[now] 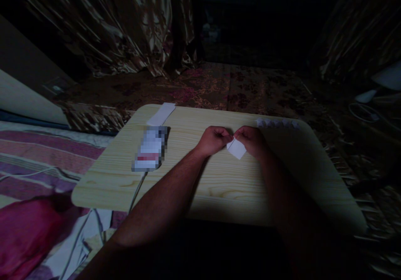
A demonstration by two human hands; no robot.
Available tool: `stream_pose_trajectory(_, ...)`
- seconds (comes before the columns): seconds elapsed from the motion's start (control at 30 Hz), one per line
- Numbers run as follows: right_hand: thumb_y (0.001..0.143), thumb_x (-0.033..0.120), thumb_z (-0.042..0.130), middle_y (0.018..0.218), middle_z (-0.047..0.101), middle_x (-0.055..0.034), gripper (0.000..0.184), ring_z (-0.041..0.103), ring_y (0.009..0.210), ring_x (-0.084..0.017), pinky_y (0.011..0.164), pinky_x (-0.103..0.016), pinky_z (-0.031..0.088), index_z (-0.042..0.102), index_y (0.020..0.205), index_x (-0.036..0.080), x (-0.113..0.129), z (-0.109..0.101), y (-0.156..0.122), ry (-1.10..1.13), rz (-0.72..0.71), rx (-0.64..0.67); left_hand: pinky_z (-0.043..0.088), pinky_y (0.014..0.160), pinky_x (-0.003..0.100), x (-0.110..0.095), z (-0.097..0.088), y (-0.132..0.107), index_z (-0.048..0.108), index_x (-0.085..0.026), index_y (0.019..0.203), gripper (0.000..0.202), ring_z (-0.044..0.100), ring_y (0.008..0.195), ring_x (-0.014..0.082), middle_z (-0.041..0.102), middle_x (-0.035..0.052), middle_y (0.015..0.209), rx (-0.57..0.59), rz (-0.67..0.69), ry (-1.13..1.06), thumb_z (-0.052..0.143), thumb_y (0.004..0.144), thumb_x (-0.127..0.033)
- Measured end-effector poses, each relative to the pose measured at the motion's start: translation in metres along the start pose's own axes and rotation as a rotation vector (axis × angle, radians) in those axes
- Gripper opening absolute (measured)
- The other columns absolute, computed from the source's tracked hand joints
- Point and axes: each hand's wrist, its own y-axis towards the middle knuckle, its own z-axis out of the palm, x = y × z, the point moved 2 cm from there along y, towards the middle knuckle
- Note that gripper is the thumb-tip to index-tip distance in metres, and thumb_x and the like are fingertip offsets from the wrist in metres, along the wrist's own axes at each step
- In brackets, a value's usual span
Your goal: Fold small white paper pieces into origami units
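Observation:
A small white piece of paper [237,149] is pinched between both hands over the middle of a light wooden table [219,179]. My left hand [214,140] grips its upper left edge with closed fingers. My right hand [252,140] holds its upper right edge, fingers also closed. The paper hangs down toward me as a small folded square. Both forearms reach in from the bottom of the view.
A phone [150,148] with a cable lies on the table's left part, and a white paper strip [161,113] lies beyond it. A row of small folded white pieces [277,123] sits near the far right edge. Striped bedding [37,163] is at left; the room is dark.

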Motion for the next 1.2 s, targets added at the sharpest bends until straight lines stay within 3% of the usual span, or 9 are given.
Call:
stream_pose_trajectory(0.43, 0.074, 0.038, 0.065, 0.064, 0.065, -0.0017, 0.021, 0.056, 0.056, -0.014, 0.05, -0.025, 0.039, 0.065, 0.077, 0.017, 0.007, 0.002, -0.001, 0.101, 0.071, -0.063, 0.042, 0.053, 0.022, -0.001, 0.005, 0.001, 0.065, -0.014, 0.073, 0.021, 0.054, 0.055, 0.0097, 0.064, 0.0004, 0.065, -0.157, -0.045, -0.267, 0.077, 0.062, -0.028)
stream_pose_trajectory(0.9, 0.073, 0.039, 0.063, 0.056, 0.053, 0.0037, 0.022, 0.045, 0.05, -0.011, 0.046, -0.024, 0.029, 0.06, 0.072, 0.018, 0.003, 0.006, -0.003, 0.276, 0.144, 0.033, 0.036, 0.051, 0.021, -0.004, 0.005, -0.001, 0.06, -0.014, 0.062, 0.02, 0.045, 0.05, 0.0064, 0.056, -0.0035, 0.056, -0.106, -0.012, -0.225, 0.075, 0.064, -0.028)
stream_pose_trajectory(1.2, 0.067, 0.037, 0.071, 0.073, 0.069, -0.0015, 0.032, 0.061, 0.06, -0.015, 0.054, -0.026, 0.045, 0.061, 0.091, 0.018, 0.012, 0.004, -0.004, 0.329, 0.143, -0.015, 0.036, 0.049, 0.021, -0.005, 0.003, 0.001, 0.059, -0.015, 0.064, 0.02, 0.047, 0.049, 0.0069, 0.059, -0.0025, 0.058, -0.221, -0.047, -0.303, 0.075, 0.061, -0.027)
